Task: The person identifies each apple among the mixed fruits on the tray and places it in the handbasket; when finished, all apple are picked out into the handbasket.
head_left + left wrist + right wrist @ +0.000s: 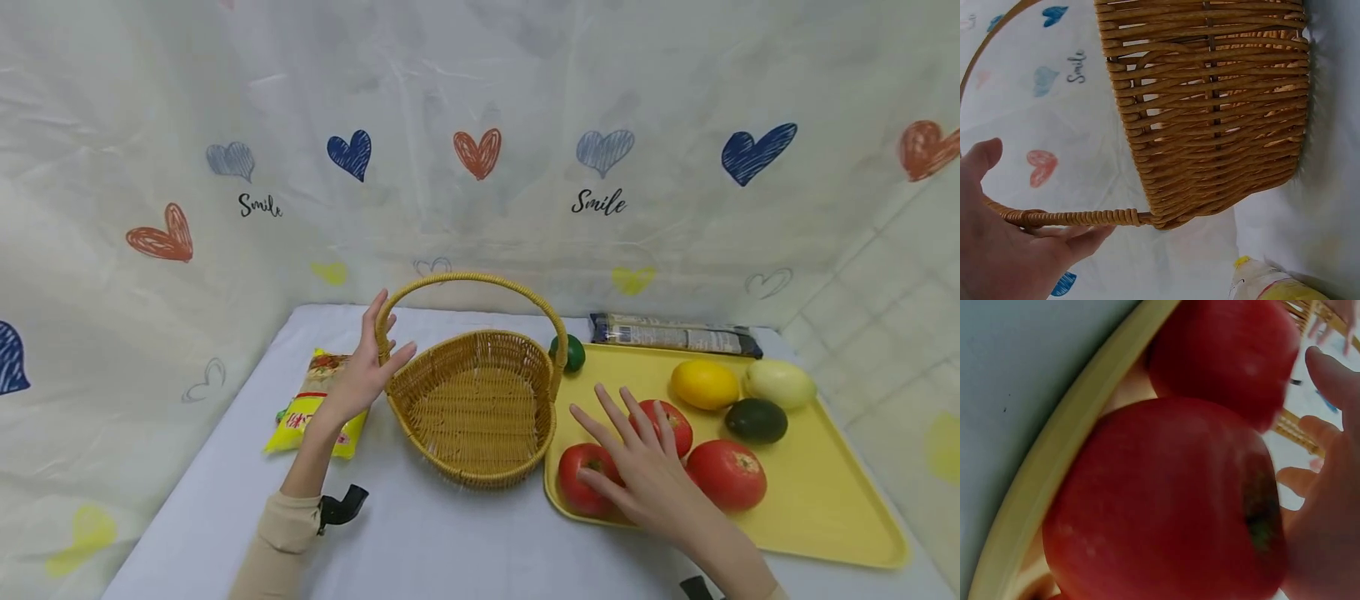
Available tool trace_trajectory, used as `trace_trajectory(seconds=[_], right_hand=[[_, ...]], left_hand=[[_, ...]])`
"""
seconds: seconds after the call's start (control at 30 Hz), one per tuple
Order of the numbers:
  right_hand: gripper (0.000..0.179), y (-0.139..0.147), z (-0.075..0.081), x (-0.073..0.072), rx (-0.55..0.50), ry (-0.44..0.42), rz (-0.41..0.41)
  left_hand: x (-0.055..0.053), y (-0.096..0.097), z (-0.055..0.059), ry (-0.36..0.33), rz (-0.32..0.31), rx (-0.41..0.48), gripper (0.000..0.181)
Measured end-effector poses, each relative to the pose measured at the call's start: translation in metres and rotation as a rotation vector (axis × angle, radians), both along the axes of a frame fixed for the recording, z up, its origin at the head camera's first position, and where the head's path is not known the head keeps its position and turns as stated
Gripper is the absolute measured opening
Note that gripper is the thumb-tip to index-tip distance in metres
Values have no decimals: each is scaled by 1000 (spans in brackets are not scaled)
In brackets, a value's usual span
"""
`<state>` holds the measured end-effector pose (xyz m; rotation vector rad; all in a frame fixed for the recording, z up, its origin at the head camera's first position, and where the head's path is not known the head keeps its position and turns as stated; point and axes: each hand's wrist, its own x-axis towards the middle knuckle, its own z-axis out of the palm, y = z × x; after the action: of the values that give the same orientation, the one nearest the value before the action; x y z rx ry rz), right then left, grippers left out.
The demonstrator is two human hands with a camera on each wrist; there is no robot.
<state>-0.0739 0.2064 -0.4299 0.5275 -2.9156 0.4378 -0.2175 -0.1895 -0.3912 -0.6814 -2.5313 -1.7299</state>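
A tan wicker basket (480,408) with a tall arched handle (472,277) stands upright in the middle of the table. My left hand (360,375) is at the left side of the handle, which runs between its raised thumb and its extended fingers (1088,242). The basket's interior shows only bare weave. My right hand (637,471) hovers over the front left of a yellow tray (825,508), fingers spread, gripping nothing. Below and around it are three red apples: a left one (581,479), a middle one (671,425) and a right one (727,475). The right wrist view shows a large apple (1166,506) beside the palm.
Farther back on the tray are a yellow lemon (705,384), a pale green fruit (780,383) and a dark green avocado (756,420). Another green fruit (573,353) lies behind the basket handle. A long dark package (675,333) lies behind the tray, and a yellow packet (307,408) left of the basket.
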Motion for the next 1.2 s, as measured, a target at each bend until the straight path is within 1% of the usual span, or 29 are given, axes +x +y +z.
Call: trace_trajectory(seconds=[0.1,0.23,0.37,0.43,0.5,0.63,0.7,0.77,0.87,1.03,1.2], right_hand=[[77,0,-3,-3,21,-16,4],[68,0,-5,0,38,-29,3],[54,-2,-5,4,66,-50,34],[52,-3,-4,4,85,-69,56],[55,-4,-2,3,106,-108,66],[73,-5,0,1,115,-180,72],[81,-5,1,0,126,-186,89],[85,-5,1,-2,140,-183,109],[87,-5,1,-4,148,-205,125],[85,-10,3,-9,111,-303,79],[83,-13,4,-10,95,-331,77]], left_hand=[[2,1,0,-5,-14,6,82],[4,3,0,-8,-30,-15,77],[3,4,-1,2,-34,-29,75],[3,3,0,5,-27,-34,74],[4,2,1,5,-27,-34,74],[4,1,4,1,-26,-33,72],[3,1,5,-3,-27,-31,72],[3,0,5,-3,-25,-32,72],[3,-1,5,-3,-22,-40,72],[3,-1,7,1,-24,-42,73],[3,-2,8,-1,-25,-56,72]])
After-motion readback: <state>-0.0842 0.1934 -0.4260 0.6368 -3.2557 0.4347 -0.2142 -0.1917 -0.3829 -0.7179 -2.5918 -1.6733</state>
